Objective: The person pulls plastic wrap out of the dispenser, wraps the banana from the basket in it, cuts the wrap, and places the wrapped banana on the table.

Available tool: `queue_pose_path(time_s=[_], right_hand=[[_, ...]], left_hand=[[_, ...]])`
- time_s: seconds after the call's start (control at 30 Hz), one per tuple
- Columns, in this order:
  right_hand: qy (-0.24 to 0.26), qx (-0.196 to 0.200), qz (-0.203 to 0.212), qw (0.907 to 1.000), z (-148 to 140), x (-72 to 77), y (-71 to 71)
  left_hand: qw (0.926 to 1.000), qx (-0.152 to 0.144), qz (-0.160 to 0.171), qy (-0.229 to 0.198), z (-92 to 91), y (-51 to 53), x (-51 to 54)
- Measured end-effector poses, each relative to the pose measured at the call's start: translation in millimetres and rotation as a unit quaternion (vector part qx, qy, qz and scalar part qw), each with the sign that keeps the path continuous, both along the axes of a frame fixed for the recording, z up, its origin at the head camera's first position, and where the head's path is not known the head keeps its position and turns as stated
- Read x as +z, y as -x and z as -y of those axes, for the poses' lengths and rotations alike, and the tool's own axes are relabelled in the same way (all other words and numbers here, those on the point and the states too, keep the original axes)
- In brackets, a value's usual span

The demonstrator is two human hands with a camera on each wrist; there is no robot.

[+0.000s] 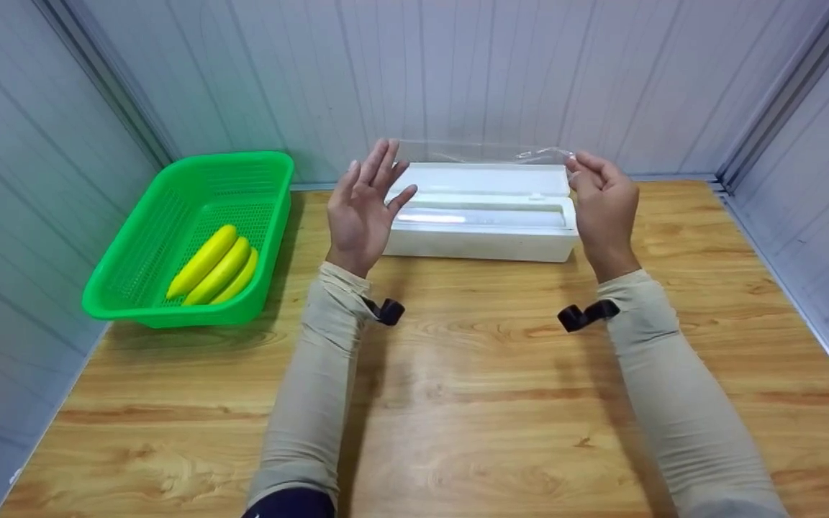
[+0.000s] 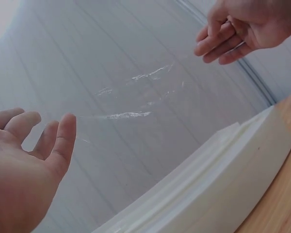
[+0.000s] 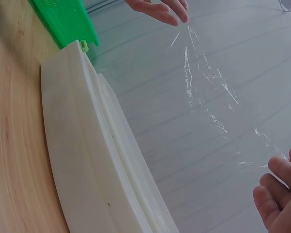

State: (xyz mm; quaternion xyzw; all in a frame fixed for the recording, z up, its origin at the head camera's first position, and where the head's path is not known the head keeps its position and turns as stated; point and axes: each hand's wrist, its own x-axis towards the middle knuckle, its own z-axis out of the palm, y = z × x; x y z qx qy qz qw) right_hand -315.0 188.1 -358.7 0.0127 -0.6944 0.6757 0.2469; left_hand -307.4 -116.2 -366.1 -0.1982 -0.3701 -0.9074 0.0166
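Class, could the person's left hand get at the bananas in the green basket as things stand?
Probably yes: the left hand is the nearer hand, the green basket has an open top, and nothing visible covers the bananas. The clear film at that hand may need releasing first.

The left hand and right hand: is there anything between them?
Yes, clear film spans the gap from the left hand to the right hand; its shiny creases show in all three views.

Wood-grain tbl (image 1: 472,403), grn basket (image 1: 170,315) on L — wht box (image 1: 479,246), rear
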Motion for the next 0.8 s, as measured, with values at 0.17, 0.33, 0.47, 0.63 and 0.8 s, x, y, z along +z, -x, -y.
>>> queue_pose_path(time_s=[0.17, 0.33, 0.47, 0.63, 0.8], right_hand=[[-0.006, 0.004, -0.001, 1.0, 0, 3.5, -2.3], [0.018, 0.019, -0.002, 0.9997, 1, 9.2, -5.5], [0.032, 0.031, -0.01, 0.999, 1, 13.0, -7.9], [0.021, 0.026, -0.02, 0.9992, 1, 15.0, -8.4], [0.023, 0.027, -0.029, 0.999, 2, 17.1, -7.9]], left_hand=[[0.9992, 0.024, -0.023, 0.02, -1.6, -3.0, 1.8], [0.9987, 0.038, -0.028, 0.018, -2.1, -6.3, 4.3], [0.9985, 0.045, -0.026, 0.014, -1.7, -6.5, 7.1], [0.9946, 0.084, -0.021, 0.057, -1.5, -6.0, 10.8], [0.9844, 0.148, -0.006, 0.095, -0.2, -6.3, 14.0]])
